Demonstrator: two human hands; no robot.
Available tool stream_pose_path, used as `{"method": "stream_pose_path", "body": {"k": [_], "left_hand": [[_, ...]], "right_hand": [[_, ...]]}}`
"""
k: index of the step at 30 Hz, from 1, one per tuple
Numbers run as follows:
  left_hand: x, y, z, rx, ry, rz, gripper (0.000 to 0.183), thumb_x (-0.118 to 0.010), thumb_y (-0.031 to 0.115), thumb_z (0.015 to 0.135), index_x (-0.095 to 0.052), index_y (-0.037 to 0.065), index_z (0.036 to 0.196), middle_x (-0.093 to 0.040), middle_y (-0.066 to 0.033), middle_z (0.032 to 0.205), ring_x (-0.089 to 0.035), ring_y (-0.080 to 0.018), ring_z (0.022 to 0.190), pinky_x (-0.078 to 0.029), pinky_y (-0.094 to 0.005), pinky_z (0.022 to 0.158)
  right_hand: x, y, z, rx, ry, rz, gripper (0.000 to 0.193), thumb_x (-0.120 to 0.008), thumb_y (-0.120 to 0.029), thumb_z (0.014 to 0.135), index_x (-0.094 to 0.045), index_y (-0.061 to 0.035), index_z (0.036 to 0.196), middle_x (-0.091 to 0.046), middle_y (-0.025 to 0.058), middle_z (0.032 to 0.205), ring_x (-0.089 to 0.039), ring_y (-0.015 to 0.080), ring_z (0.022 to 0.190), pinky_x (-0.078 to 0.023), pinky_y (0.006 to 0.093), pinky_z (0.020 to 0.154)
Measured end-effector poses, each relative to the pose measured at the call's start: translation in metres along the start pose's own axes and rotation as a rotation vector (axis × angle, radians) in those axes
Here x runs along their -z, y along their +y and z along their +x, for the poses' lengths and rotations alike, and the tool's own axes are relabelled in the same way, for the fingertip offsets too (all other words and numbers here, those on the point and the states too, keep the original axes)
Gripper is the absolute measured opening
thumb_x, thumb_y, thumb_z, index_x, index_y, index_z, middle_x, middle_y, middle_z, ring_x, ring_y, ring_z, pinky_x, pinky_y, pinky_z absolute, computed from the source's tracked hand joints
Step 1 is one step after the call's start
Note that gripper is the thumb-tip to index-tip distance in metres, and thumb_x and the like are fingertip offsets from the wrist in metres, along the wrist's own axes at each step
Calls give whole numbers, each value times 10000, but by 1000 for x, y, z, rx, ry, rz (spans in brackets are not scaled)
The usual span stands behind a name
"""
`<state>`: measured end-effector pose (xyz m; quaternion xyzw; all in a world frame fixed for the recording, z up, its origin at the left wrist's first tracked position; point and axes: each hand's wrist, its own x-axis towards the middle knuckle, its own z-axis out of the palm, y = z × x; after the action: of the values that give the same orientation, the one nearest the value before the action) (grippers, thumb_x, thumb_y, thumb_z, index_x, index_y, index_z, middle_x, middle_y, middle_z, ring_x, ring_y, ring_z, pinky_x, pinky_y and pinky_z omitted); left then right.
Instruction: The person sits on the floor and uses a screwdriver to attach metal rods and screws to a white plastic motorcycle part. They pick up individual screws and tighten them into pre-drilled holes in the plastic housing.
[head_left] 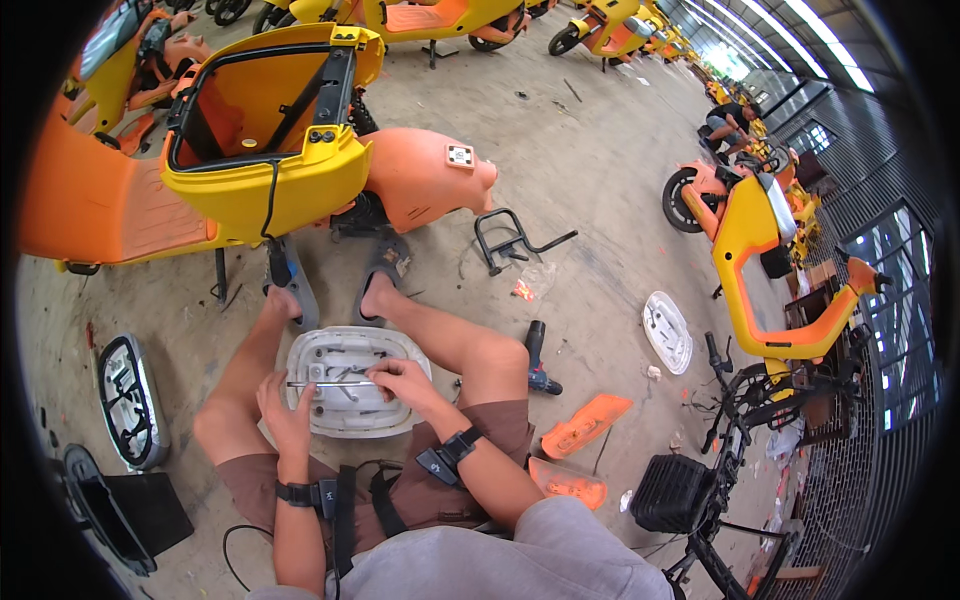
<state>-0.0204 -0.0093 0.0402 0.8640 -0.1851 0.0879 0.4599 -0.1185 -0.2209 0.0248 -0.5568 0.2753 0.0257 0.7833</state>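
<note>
Since left fingers and right fingers are pinching it, a slim silver rod is hovering level above a white oval plastic shell.

- Orange scooter with open yellow bin, upper left
- Bent black metal frame, upper centre, on floor
- Cordless drill, just right of centre
- Two orange panels, below drill
- White oval shell, right of centre
- Black-rimmed shell, far left
- Yellow-orange scooter body, right
- Crouching person, upper right
- Black ribbed box, lower right
</note>
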Motion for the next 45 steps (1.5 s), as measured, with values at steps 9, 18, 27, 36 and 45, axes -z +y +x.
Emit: {"method": "stream_pose_path", "body": {"k": [9, 18, 27, 36, 45], "left_hand": [[-14, -19, -18, 457, -292, -433, 379, -745, 195, 852, -620, -88, 1071, -681, -124, 822, -644, -145, 702, -506, -277, 612], [-18, 14, -28, 53, -380, -223, 424, -799, 51, 714, -644, -46, 1096, -541, -72, 810, -498, -150, 653, -432, -273, 587], [-3, 12, -15, -192, -534, -176, 321, -845, 103, 651, -731, 5, 935, -650, -121, 871, -605, -284, 821, -500, -369, 741], [13, 23, -8, -144, -628, -261, 348, -824, 79, 660, -727, 5, 986, -670, -131, 906, -624, -286, 869, -501, -363, 792], [14, 5, -7, -66, -525, -155, 338, -822, 106, 672, -732, 17, 985, -668, -113, 927, -604, -274, 964, -439, -400, 914]], "right_hand": [[-17, -4, -12, -77, -424, -219, 325, -706, -158, 882, -651, -41, 1179, -681, 49, 784, -609, 99, 668, -502, 252, 592], [-17, 22, 1, 60, -183, -291, 345, -628, -74, 881, -615, -31, 1223, -627, 42, 795, -559, 80, 644, -475, 232, 589], [-24, 6, 2, 199, -9, -65, 256, -645, -181, 940, -656, -55, 1162, -551, -19, 730, -479, 46, 603, -427, 220, 533], [-18, -2, -1, 245, 159, -148, 207, -648, -197, 937, -694, -38, 1060, -586, -32, 747, -469, 36, 604, -385, 216, 516], [-16, 1, 0, 290, 243, -381, 232, -681, -203, 896, -690, 20, 960, -657, 30, 765, -551, 94, 694, -468, 263, 669]]}}
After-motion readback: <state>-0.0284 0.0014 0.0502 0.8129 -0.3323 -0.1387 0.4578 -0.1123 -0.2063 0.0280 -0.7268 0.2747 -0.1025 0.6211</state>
